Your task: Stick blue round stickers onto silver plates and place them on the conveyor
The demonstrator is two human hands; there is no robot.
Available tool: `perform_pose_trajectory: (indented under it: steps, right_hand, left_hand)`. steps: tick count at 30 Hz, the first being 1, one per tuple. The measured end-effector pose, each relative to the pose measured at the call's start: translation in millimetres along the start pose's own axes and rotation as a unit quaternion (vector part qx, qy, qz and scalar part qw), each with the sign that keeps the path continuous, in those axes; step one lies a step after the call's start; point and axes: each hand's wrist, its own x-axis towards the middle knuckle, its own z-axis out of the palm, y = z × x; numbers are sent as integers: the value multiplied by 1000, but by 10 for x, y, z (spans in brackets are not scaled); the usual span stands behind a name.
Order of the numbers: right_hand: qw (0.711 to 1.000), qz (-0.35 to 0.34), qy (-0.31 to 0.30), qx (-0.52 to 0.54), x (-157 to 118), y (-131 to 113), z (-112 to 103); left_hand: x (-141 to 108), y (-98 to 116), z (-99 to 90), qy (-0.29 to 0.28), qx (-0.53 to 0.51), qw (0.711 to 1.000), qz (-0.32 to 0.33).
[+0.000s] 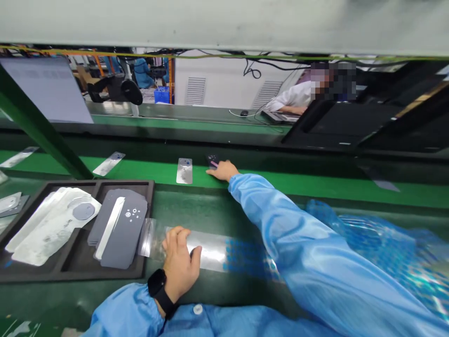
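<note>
My right hand (pixel 224 170) reaches out to the green strip and holds the near edge of a dark phone-shaped panel (pixel 212 159) in closed fingers. My left hand (pixel 180 262), with a black watch at the wrist, rests over a clear film strip (pixel 210 252); its fingers are apart and it grips nothing. The film carries blue dots toward its right end. Left of that hand, a black tray (pixel 149 234) bears a stack of grey panels (pixel 121 252) with camera cut-outs and a stack of silvery panels (pixel 45 234).
Silvery panels (pixel 184 174) (pixel 109 164) lie spaced along the green strip (pixel 161 173). Blue dotted film (pixel 379 243) is heaped at the right. A green post (pixel 45 126) slants down at the left. A person in white (pixel 296 96) sits behind the bench.
</note>
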Motion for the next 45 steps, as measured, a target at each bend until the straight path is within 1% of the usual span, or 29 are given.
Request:
perform_pose_trajectory:
  steps: [3,5,7,8,10,11,12,13,14,15,16,17,18,19,21,22,23,24,26,28,31,34,38,40,45]
  right_hand:
    - [1000,-13,-3,2,-84,38,62]
    - [1000,-14,12,14,-144,15,-1]
    - [999,-4,34,22,-245,-2,-117]
    - [998,1,45,33,-338,-4,-173]
    - [994,0,42,105,-646,6,-234]
    - [980,-8,24,197,-863,13,-230]
    - [951,-18,-17,308,-1112,20,-204]
    - [913,-37,-77,398,-1378,23,-163]
    - [880,-44,-129,454,-1641,26,-115]
    - [855,-56,-189,480,-1882,29,-70]
    - [836,-63,-226,495,-2082,39,-33]
    - [824,-60,-246,507,-2230,60,-6]
    - [813,-45,-248,525,-2324,97,9]
    - [800,-21,-230,553,-2367,152,18]
    - [766,29,-162,622,-2348,295,27]
    - [753,43,-126,644,-2314,369,34]
    - [751,47,-101,651,-2280,434,46]
    - [760,45,-92,642,-2256,483,64]
    - [793,44,-116,597,-2252,528,119]
    - [813,52,-162,557,-2298,521,191]
    - [816,65,-201,538,-2388,485,289]
    - [819,75,-200,532,-2428,478,344]
    - [826,72,-191,525,-2417,489,361]
    - [828,73,-193,522,-2408,485,351]
    - [841,61,-221,490,-2395,454,306]
  left_hand:
    - [11,-21,-5,-14,-20,999,-24]
    - [32,-47,-28,-14,-50,998,-43]
    - [72,-63,-61,-11,-95,993,-75]
    - [100,-63,-80,-11,-122,988,-97]
    - [169,-48,-120,-12,-180,973,-147]
    - [208,-36,-142,-12,-211,962,-171]
    - [249,-25,-164,-12,-245,950,-192]
    - [289,-16,-188,-17,-281,936,-210]
    - [327,-12,-213,-26,-309,924,-224]
    - [362,-14,-239,-38,-328,914,-235]
    - [392,-21,-268,-54,-333,910,-242]
    - [417,-30,-299,-72,-324,911,-244]
    - [436,-41,-333,-95,-306,916,-242]
    - [450,-49,-368,-119,-284,922,-236]
    - [461,-52,-436,-175,-244,927,-224]
    - [461,-46,-462,-205,-223,928,-219]
    - [457,-37,-478,-231,-201,928,-214]
    - [450,-25,-484,-251,-180,929,-205]
    - [433,-1,-461,-271,-142,937,-171]
    - [413,13,-410,-273,-112,948,-121]
    - [379,5,-331,-281,-83,954,-61]
    - [346,-21,-290,-302,-50,951,-29]
    - [315,-34,-278,-331,-23,943,28]
    - [306,-27,-278,-337,-19,941,35]
    - [303,0,-288,-344,-21,939,22]
